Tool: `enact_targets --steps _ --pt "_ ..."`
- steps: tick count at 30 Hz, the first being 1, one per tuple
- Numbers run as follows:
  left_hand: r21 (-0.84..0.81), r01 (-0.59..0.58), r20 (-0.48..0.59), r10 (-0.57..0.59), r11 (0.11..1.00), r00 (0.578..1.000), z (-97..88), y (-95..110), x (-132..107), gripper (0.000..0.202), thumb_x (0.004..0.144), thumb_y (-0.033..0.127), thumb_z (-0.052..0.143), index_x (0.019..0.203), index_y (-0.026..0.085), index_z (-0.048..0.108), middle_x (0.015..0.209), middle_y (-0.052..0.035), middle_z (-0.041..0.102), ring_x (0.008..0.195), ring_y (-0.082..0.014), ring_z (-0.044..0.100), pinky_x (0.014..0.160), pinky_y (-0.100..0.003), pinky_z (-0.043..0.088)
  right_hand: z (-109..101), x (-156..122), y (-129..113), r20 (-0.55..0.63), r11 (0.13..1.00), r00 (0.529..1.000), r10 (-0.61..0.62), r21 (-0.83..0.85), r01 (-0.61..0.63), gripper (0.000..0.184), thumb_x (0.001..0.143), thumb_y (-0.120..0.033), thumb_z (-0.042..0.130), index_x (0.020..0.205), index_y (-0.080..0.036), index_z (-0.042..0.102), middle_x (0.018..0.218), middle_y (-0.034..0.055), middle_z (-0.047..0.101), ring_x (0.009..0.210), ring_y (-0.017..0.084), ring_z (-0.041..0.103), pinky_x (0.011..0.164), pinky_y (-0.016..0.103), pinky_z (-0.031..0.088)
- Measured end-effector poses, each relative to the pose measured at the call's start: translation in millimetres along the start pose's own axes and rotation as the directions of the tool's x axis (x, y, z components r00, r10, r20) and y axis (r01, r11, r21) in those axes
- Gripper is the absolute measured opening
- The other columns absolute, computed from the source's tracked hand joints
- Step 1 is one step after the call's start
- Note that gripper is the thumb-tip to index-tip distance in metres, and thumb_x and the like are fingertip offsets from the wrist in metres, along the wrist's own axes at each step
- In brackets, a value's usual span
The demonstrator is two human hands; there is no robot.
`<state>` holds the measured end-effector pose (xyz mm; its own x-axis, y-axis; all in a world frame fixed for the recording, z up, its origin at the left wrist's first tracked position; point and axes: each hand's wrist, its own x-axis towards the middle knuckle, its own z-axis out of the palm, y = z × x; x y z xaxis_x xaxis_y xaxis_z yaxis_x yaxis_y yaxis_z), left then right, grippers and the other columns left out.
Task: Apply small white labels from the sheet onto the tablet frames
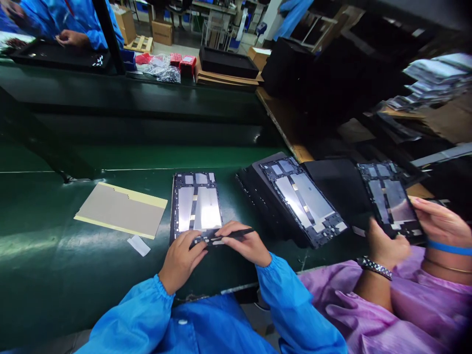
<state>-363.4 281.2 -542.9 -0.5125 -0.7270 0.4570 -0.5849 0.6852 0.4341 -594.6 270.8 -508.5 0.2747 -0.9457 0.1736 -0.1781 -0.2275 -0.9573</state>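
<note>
In front of me an opened tablet lies on the green bench, its silvery metal plates and dark ribbon cable facing up. My left hand is at its near end, fingers bent over the edge and holding it there. Between the thumb and fingers of my right hand is a pair of black tweezers. Its tips point left, down at the small parts along the tablet's near end. My fingertips partly cover that strip.
Left lie a grey sheet with yellow edges and a small white piece. Another opened tablet leans on dark panels at right. Beside me, a co-worker's hands hold a similar tablet. Across the bench, another person sits behind a black tray.
</note>
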Motion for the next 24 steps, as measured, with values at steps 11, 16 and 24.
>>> enact_targets --steps 11,16,24 --pt "-0.041 0.186 0.054 -0.184 0.982 0.981 -35.9 1 -9 0.030 0.098 0.028 0.056 0.127 0.026 0.063 0.145 -0.0092 0.054 0.135 -0.0303 0.051 0.107 -0.051 0.051 -3 -22 27 -0.492 0.942 0.817 0.300 0.288 -0.172 0.037 0.098 -0.050 0.053 0.078 -0.020 0.060 0.094 0.0074 0.073 0.087 0.023 0.071 0.082 0.039 0.057" --pt "-0.218 0.509 0.040 -0.514 0.833 0.857 -53.5 -24 -16 0.036 0.100 0.038 0.051 0.135 0.029 0.055 0.139 -0.0090 0.059 0.125 -0.0258 0.061 0.104 -0.046 0.054 -3 -19 35 -0.438 0.921 0.817 0.377 0.083 -0.380 0.037 0.096 -0.052 0.054 0.101 -0.019 0.070 0.082 0.0044 0.072 0.059 0.017 0.061 0.061 0.031 0.053" --pt "-0.297 0.603 0.199 -0.569 0.741 0.798 -18.6 -55 13 0.061 0.099 0.037 0.050 0.153 0.019 0.030 0.149 -0.0189 0.051 0.133 -0.0290 0.056 0.102 -0.045 0.054 6 8 42 -0.158 0.938 0.961 0.227 -0.230 -0.260 0.026 0.093 -0.040 0.057 0.079 -0.022 0.070 0.073 0.0040 0.073 0.069 0.024 0.068 0.062 0.032 0.054"
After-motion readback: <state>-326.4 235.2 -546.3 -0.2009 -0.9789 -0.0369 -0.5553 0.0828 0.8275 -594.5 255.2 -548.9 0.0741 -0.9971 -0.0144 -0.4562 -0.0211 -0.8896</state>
